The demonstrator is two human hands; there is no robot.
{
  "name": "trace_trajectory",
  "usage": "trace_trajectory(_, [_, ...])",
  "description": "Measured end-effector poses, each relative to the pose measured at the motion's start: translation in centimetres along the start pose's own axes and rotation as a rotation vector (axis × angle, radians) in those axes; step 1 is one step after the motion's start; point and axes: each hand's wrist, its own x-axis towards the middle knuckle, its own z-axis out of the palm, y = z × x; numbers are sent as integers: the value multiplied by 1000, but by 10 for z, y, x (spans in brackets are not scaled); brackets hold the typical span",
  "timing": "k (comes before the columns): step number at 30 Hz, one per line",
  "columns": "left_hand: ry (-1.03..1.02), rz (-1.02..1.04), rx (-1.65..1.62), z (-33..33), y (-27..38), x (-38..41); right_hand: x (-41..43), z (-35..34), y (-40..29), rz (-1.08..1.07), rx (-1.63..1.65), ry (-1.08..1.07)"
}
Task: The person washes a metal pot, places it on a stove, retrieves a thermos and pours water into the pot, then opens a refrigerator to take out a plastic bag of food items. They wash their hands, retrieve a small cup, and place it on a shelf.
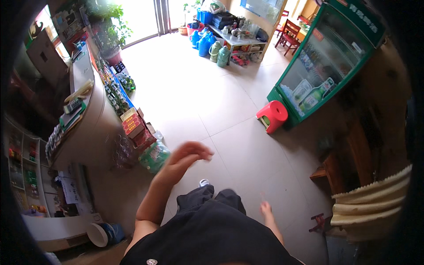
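Observation:
My left hand (188, 155) is raised in front of my body, blurred, its fingers loosely curved and apart with nothing in them. It appears over the tiled floor (232, 132), beside a green plastic-wrapped pack of bottles (154, 156). Lower down on the other side hangs my right hand (266, 208), small and blurred; a faint thin shape shows at its fingers, and whether it holds anything is unclear. Below are my dark trousers (212, 202) and one white shoe (204, 182).
On the left runs a curved counter (99, 99) with bottles and boxes along it. A red plastic stool (276, 114) stands by a green-framed drinks fridge (318, 73). Thermos flasks (215, 51) stand by a metal table (237, 39). At right is a cream cloth (367, 202).

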Motion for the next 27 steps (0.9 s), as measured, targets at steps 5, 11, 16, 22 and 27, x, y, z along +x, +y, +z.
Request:
trace_trajectory(5, [-99, -570, 636, -91, -119, 89, 2, 28, -25, 587, 203, 45])
trace_trajectory(11, [368, -710, 223, -169, -187, 211, 203, 10, -163, 626, 224, 1])
trace_trajectory(16, [584, -19, -855, -256, -157, 296, 450, -55, -360, 309, 190, 109])
trace_trajectory(22, [791, 858, -273, -406, -55, 292, 645, -63, -888, -853, 235, 28])
trace_trajectory(27, [748, 1002, -142, -501, -34, 361, 598, 5, -1113, -1105, 215, -115])
